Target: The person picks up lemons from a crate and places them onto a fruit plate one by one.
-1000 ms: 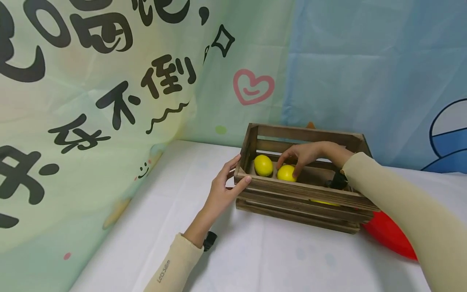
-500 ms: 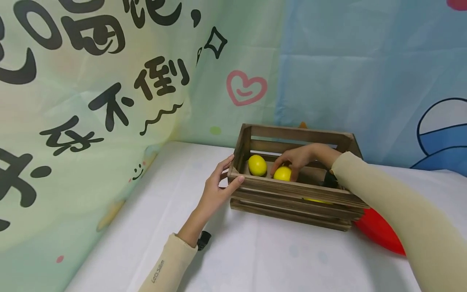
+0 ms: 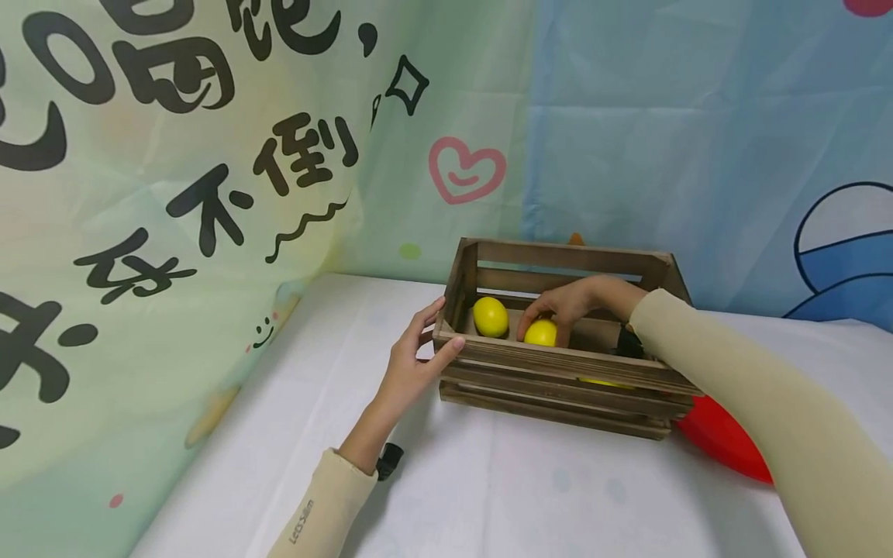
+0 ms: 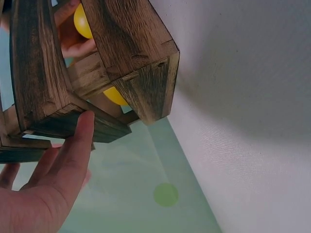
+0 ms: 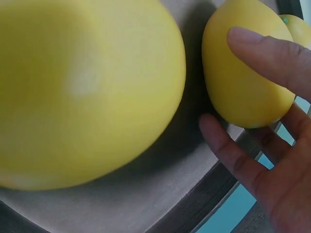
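A brown slatted wooden crate (image 3: 558,360) stands on the white cloth. My left hand (image 3: 412,360) rests at its left end, thumb on the front rim and fingers along the end slats; the left wrist view shows these fingers fairly straight. Inside the crate, my right hand (image 3: 567,301) holds a yellow lemon (image 3: 540,333) between thumb and fingers. In the right wrist view the thumb lies across this lemon (image 5: 248,92), some fingers partly hidden behind it. A second lemon (image 3: 491,317) sits to its left in the crate.
Another yellow rounded thing (image 5: 87,97) fills much of the right wrist view, close to the lens. A red, curved-edged object (image 3: 725,438) lies beside the crate, partly under the right sleeve. A printed cloth backdrop (image 3: 628,155) rises behind and at left.
The whole head view has shifted slightly, so crate and hands appear farther left. My right hand's fingers now sit lower around the lemon. The left hand stays at the crate's corner.
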{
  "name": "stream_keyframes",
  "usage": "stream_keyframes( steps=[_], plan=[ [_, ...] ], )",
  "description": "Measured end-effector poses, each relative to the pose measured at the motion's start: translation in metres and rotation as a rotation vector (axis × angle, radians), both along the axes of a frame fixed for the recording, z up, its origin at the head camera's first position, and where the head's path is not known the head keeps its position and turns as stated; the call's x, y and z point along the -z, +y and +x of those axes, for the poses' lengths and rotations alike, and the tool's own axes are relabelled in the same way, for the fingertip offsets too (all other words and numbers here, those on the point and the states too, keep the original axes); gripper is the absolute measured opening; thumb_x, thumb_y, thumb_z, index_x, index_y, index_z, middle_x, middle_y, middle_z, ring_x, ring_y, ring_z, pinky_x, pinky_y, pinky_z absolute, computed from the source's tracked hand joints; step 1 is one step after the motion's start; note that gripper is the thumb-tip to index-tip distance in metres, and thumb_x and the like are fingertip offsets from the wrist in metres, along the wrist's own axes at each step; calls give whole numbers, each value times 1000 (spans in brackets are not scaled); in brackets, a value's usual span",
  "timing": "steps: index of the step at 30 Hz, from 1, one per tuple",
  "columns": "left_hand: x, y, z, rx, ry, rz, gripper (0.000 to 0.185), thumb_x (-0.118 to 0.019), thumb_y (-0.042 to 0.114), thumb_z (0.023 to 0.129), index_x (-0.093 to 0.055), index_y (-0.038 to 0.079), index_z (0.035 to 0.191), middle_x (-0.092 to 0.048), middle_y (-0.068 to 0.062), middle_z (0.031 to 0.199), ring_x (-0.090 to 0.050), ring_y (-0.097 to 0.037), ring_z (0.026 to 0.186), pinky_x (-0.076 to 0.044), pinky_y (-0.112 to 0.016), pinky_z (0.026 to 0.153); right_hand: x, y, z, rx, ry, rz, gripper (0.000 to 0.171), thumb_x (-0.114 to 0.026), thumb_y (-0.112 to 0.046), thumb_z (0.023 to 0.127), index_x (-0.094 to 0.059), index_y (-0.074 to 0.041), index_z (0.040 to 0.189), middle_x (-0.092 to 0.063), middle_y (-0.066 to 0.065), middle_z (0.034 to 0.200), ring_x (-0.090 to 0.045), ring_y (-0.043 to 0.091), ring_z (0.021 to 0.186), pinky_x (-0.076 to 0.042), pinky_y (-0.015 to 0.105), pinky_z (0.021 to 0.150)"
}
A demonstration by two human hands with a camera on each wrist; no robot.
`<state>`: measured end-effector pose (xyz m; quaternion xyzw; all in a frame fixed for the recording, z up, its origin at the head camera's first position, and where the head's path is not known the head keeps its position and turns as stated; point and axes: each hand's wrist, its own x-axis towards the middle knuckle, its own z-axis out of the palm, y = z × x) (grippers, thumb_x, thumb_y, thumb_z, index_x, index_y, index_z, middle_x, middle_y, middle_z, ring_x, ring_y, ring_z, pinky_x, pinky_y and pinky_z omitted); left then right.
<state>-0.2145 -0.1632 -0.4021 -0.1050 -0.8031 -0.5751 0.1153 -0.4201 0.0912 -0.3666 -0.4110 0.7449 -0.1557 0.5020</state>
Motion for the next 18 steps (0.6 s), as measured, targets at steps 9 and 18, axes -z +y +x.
stream_keyframes(
  steps=[9,18],
  plan=[
    [0,-1,0,-1,13,-9,62,-66,23,94,-38,28,150,-42,-8,149,-52,-39,125,-58,-45,79,-1,-1,0,-54,-14,42,54,-79,-4,81,-56,-6,130,-52,6,133,-47,23,117,-47,35,96],
    [3,-1,-1,-7,10,-20,63,-66,35,94,-37,33,149,-42,-5,149,-52,-37,124,-58,-43,80,-3,0,0,-48,-92,34,55,-77,-3,82,-53,-3,131,-53,7,133,-52,21,112,-48,33,93]
  ],
)
